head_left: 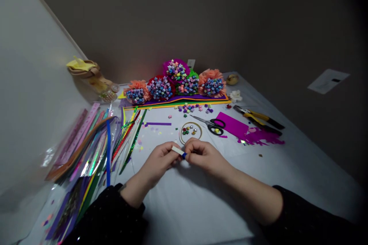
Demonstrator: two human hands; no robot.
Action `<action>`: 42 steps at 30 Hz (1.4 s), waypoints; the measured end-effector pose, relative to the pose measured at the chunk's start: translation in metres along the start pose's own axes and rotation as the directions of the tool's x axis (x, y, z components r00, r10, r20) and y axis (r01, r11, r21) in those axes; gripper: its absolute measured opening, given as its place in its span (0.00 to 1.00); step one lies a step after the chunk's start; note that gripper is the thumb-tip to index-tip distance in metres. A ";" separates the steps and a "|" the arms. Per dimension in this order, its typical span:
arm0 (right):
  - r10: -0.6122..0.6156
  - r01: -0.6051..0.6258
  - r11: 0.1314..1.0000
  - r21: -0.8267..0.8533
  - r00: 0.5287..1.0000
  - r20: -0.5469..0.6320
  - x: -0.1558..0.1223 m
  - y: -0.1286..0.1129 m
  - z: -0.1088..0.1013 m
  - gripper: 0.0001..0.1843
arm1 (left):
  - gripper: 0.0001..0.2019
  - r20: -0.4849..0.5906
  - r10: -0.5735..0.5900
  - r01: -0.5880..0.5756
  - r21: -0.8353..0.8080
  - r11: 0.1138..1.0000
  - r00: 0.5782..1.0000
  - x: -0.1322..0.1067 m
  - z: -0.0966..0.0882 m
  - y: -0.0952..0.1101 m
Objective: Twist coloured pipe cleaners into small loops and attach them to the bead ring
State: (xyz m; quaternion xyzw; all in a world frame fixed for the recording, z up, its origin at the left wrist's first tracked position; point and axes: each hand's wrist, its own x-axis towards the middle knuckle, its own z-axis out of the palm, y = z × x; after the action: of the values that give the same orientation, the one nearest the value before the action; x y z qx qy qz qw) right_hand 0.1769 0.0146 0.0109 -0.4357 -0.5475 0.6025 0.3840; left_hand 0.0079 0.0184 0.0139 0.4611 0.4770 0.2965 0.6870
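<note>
One blue-tipped white strip [177, 150] bridges both hands [160, 158] [206, 156].

strip [178, 151] partly hid by r hand [205, 156]; l sleeve [113, 214] cut off @ btm.

From here I see a narrow, flat white strip [178, 151] with a short, deep-blue end [184, 155], held slanting above the desk [184, 206], its white end far left, blue end near right.

Grey wall [258, 19] (dimly lit)
</note>
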 end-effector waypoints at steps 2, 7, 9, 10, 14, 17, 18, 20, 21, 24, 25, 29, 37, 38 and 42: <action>0.019 -0.018 1.000 -0.003 1.000 0.023 0.001 0.000 0.000 0.03 | 0.10 0.031 -0.028 0.028 -0.010 1.000 0.999 0.000 0.000 0.001; -0.012 0.014 0.999 -0.040 0.999 0.035 0.000 0.000 -0.001 0.03 | 0.13 0.097 0.064 -0.073 0.098 0.992 0.993 -0.002 0.000 0.002; -0.016 0.018 0.998 -0.064 0.999 0.041 0.000 0.000 -0.002 0.04 | 0.13 0.109 0.106 -0.124 0.177 0.976 0.988 -0.003 0.001 0.003; -0.015 0.019 0.997 -0.079 0.999 0.044 0.000 0.000 -0.002 0.04 | 0.12 0.108 0.132 -0.153 0.225 0.962 0.985 -0.003 0.001 0.004; -0.020 0.027 0.993 -0.118 0.998 0.058 0.002 0.001 -0.004 0.04 | 0.09 0.075 0.235 -0.245 0.414 0.876 0.969 -0.004 0.002 0.006; -0.012 0.019 0.996 -0.086 0.996 0.083 0.003 0.002 -0.004 0.08 | 0.08 -0.008 0.302 -0.262 0.474 0.841 0.953 -0.004 0.001 0.006; 0.002 0.004 0.997 -0.071 0.996 0.087 0.003 0.002 -0.003 0.09 | 0.08 -0.043 0.325 -0.264 0.488 0.832 0.945 -0.004 0.001 0.005; 0.043 -0.038 0.998 -0.059 0.996 0.078 0.002 0.002 -0.001 0.10 | 0.09 -0.094 0.364 -0.269 0.512 0.816 0.926 -0.004 0.001 0.003; 0.061 -0.057 0.996 -0.063 0.996 0.063 0.002 0.002 0.000 0.10 | 0.09 -0.103 0.378 -0.274 0.520 0.809 0.920 -0.005 0.002 0.002; 0.054 -0.054 0.993 -0.103 0.999 0.001 -0.001 0.001 0.003 0.09 | 0.09 -0.101 0.409 -0.301 0.522 0.798 0.907 -0.005 0.003 0.000; 0.044 -0.046 0.993 -0.107 0.999 -0.015 -0.001 0.001 0.004 0.09 | 0.09 -0.094 0.423 -0.320 0.517 0.794 0.901 -0.005 0.003 -0.001; 0.030 -0.030 0.999 -0.044 0.999 -0.015 -0.001 0.000 0.002 0.09 | 0.08 0.008 0.542 -0.465 0.525 0.713 0.840 -0.005 0.000 -0.003; 0.096 -0.098 0.995 0.034 0.994 0.054 0.000 -0.001 0.001 0.13 | 0.10 0.085 0.718 -0.611 0.600 0.517 0.691 -0.006 -0.004 -0.006; 0.112 -0.115 0.992 0.045 0.992 0.053 -0.001 -0.001 0.001 0.14 | 0.10 0.083 0.731 -0.613 0.612 0.500 0.678 -0.006 -0.004 -0.006; 0.179 -0.184 0.980 0.070 0.981 0.069 -0.003 -0.001 0.002 0.15 | 0.10 0.060 0.769 -0.616 0.640 0.459 0.636 -0.008 -0.002 -0.006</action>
State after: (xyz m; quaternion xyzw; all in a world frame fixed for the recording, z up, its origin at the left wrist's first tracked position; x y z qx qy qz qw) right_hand 0.1758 0.0114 0.0125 -0.4498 -0.4940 0.6688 0.3262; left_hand 0.0025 0.0096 0.0111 0.7699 0.3920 0.4344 0.2546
